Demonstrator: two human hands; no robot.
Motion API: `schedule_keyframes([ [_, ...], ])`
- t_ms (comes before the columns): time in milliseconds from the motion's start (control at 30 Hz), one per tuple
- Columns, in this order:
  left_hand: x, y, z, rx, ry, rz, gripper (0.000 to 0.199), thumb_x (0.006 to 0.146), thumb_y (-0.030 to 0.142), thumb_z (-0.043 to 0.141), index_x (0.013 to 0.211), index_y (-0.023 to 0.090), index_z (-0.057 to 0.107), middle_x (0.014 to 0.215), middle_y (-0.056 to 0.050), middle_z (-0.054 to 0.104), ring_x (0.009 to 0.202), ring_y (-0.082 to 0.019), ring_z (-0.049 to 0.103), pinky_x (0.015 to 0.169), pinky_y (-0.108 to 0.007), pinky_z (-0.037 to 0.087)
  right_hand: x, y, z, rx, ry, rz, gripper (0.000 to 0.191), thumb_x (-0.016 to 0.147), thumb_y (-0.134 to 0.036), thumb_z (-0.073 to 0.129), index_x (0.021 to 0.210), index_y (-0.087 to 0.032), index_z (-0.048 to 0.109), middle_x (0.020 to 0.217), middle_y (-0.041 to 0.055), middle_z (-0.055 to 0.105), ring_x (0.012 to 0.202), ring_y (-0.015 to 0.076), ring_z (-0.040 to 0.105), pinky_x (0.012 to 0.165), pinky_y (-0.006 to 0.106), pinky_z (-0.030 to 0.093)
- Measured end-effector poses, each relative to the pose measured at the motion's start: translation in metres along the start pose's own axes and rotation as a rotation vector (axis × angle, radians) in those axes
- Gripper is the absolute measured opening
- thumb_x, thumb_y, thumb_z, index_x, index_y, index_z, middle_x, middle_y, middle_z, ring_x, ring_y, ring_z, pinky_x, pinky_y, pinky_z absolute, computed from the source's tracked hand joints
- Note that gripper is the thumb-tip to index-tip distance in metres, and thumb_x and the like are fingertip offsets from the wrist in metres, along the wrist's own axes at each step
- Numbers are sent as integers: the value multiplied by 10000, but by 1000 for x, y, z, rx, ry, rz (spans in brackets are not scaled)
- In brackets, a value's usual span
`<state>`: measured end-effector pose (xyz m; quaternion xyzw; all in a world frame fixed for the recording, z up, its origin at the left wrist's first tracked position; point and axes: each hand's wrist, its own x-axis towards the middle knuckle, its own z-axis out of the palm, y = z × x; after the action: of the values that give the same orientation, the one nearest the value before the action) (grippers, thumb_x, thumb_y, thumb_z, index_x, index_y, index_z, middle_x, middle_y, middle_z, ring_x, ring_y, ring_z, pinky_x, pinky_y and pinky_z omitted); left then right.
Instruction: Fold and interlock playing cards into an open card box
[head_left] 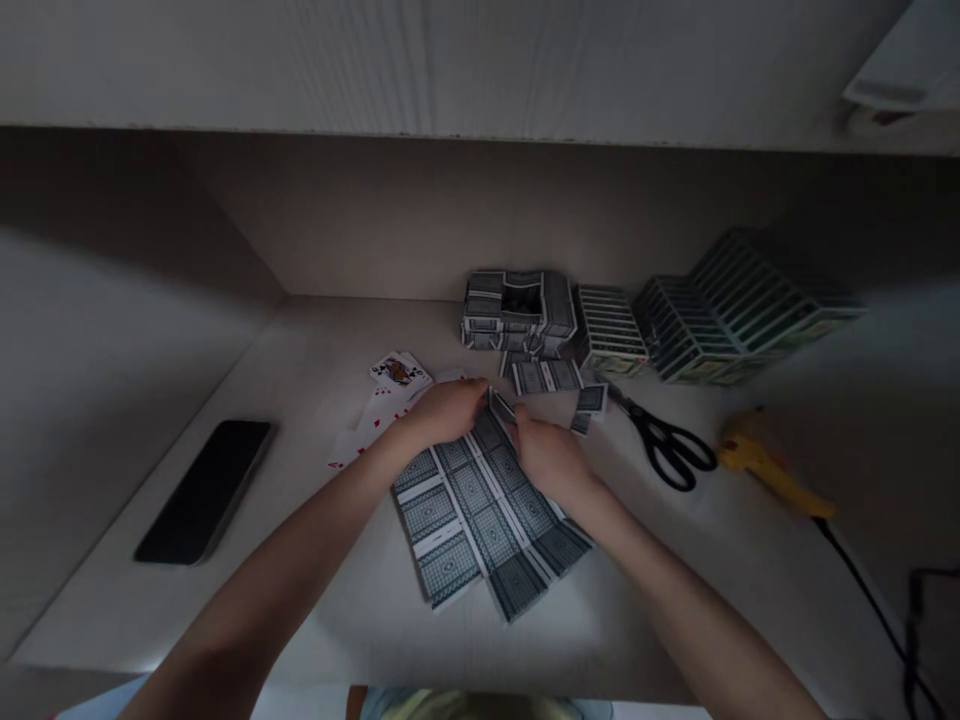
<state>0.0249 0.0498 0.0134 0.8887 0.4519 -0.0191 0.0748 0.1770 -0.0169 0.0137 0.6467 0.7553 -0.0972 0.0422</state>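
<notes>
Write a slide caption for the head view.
Left hand and right hand at the far end of patterned card strips, scissors to their right.

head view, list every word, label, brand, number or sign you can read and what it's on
No words or brands readable.
Red pips, seemingly diamonds: face-up cards; corner marks too small.
Picture card: corner letter too small to be sure.
Patterned card panels: pattern, no readable text.
Yellow glue gun: any label too blurred.
</notes>
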Motion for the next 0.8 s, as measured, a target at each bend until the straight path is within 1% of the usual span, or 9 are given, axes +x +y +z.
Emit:
schedule_keyframes([
  [167,1,-1,0,-10,6,6,167,838,240,361,919,183,496,901,-67,626,840,-204,594,628,-277,420,1,1,-2,31,-36,-20,278,904,-282,220,1048,-175,432,832,99,662,764,215,639,577,260,402],
  [333,0,3,2,-50,10,13,162,827,233,374,911,203,510,920,-58,623,867,-206,584,651,-283,421,3,2,-3,81,-15,-14,289,902,-281,231,1061,-160,441,838,108,656,769,216,632,574,257,385],
  [467,0,5,1,-70,6,-18,177,827,240,376,925,201,518,932,-66,624,873,-212,583,662,-291,423,2,2,-2,110,-50,-15,294,896,-252,242,1072,-152,456,833,110,652,766,217,626,605,264,400],
  [500,0,5,1,-73,7,-24,183,829,244,373,928,196,519,934,-70,624,870,-213,584,660,-291,424,2,3,-1,128,-50,-21,305,892,-235,245,1105,-145,444,859,117,648,775,218,623,624,271,409],
  [567,1,3,-1,-76,5,-31,193,831,244,367,931,189,522,931,-75,627,861,-211,587,657,-288,426,2,3,2,197,-9,-64,369,878,-189,258,1226,-118,355,1017,154,603,861,222,604,689,293,426],
  [600,2,1,-2,-77,1,-29,194,829,237,367,929,187,525,926,-74,629,856,-208,588,658,-284,427,2,4,4,245,27,-107,426,867,-166,266,1288,-104,276,1131,175,542,945,225,574,741,305,428],
  [667,4,0,-4,-81,-3,0,193,816,212,377,930,193,532,931,-66,630,860,-200,587,672,-277,428,4,5,8,346,104,-220,539,840,-126,283,1353,-80,120,1318,194,358,1142,220,440,866,321,393],
  [733,7,1,-7,-78,4,49,197,802,191,388,928,202,540,950,-54,628,878,-196,584,692,-276,428,8,6,12,436,140,-296,593,819,-106,294,1362,-60,59,1380,187,253,1252,197,293,951,315,335],
  [800,10,6,-10,-56,19,83,190,794,187,400,905,203,553,961,-48,626,894,-201,579,707,-283,427,13,7,13,496,156,-259,599,810,-103,302,1361,-58,70,1374,183,264,1257,189,281,956,315,331],
])
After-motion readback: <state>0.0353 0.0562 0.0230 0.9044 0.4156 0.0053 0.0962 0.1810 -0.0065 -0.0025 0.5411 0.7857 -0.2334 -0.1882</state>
